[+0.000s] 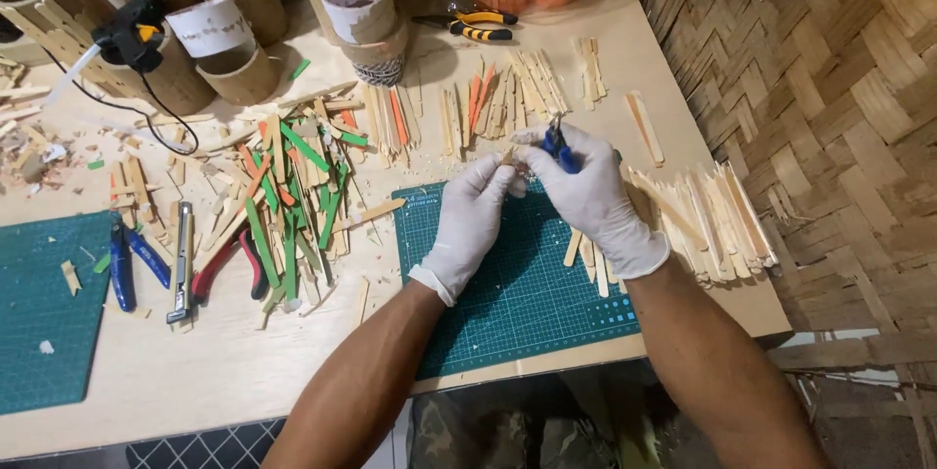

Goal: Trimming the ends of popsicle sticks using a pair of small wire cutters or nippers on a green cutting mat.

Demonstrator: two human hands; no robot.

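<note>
Above green cutting mat [508, 284]: stick [509, 153] between left hand [471, 218] and right hand's [586, 198] cutters [556, 143].

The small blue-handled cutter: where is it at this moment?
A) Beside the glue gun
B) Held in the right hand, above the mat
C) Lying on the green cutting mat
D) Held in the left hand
B: the right hand grips the blue-handled cutter above the green cutting mat, while the left hand holds a small wood piece at its tip.
</note>
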